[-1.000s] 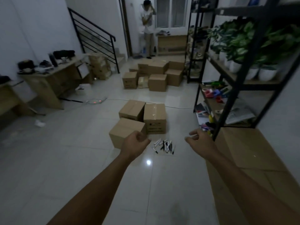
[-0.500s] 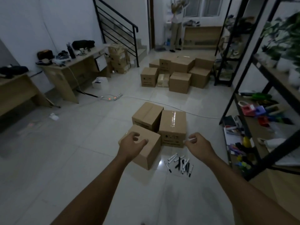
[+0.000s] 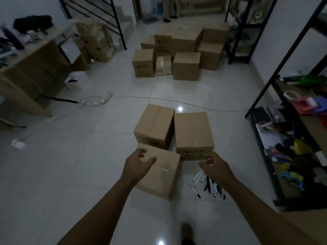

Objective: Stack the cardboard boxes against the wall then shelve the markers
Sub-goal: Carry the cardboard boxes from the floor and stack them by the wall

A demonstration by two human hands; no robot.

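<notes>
Three brown cardboard boxes stand together on the tiled floor: the nearest box, one behind it and one to the right. Several black and white markers lie scattered on the floor right of the nearest box. My left hand hovers over the nearest box's top left corner, fingers apart and empty. My right hand hangs at the front of the right box, above the markers, with its fingers curled; whether it holds anything is hidden.
A larger pile of boxes sits farther back near a staircase. A black shelf rack with cluttered lower shelves lines the right side. A power strip and white cable cross the floor. A wooden desk stands left.
I have walked up to the three boxes and the view has tilted down. Both hands now reach lower, over the nearest box and the markers.
</notes>
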